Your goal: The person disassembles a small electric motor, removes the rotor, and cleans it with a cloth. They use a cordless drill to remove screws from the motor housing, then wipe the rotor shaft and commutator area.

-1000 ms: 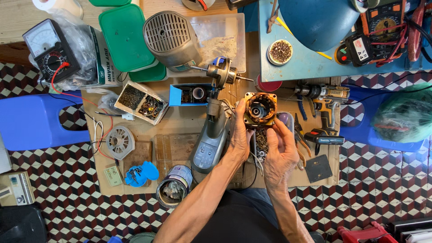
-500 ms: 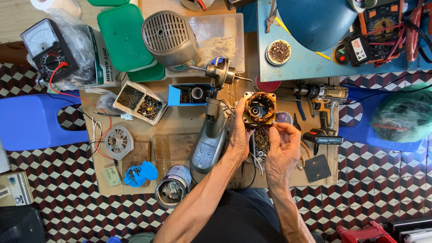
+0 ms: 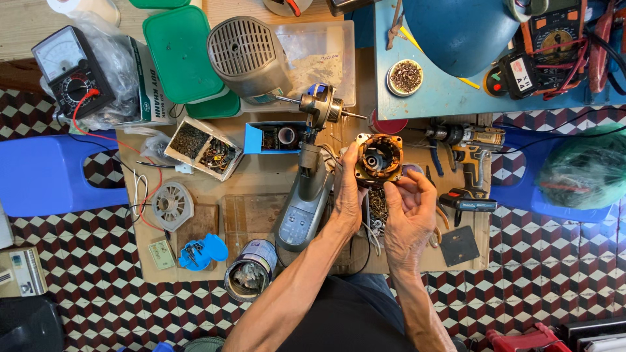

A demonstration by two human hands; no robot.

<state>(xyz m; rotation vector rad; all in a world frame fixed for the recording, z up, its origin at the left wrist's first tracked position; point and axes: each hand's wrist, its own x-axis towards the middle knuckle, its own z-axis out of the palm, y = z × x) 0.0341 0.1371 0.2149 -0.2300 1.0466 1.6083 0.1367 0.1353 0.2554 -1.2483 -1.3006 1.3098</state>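
Copper-wound motor stator (image 3: 377,157) (round, open-centred), both hands (image 3: 407,215)

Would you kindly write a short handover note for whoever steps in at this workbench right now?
Left hand: grips the left side of the motor stator, held up over the bench.
Right hand: fingertips at the stator's lower right edge; whether they pinch a small part cannot be told.
Fan body lies just left of the hands, its rotor at the far end. Grey grille cover beyond it. Cordless drill to the right. Screws lie under the hands.
Done: stator is out of the fan, grille off.
Left: stator not refitted; parts lie loose.
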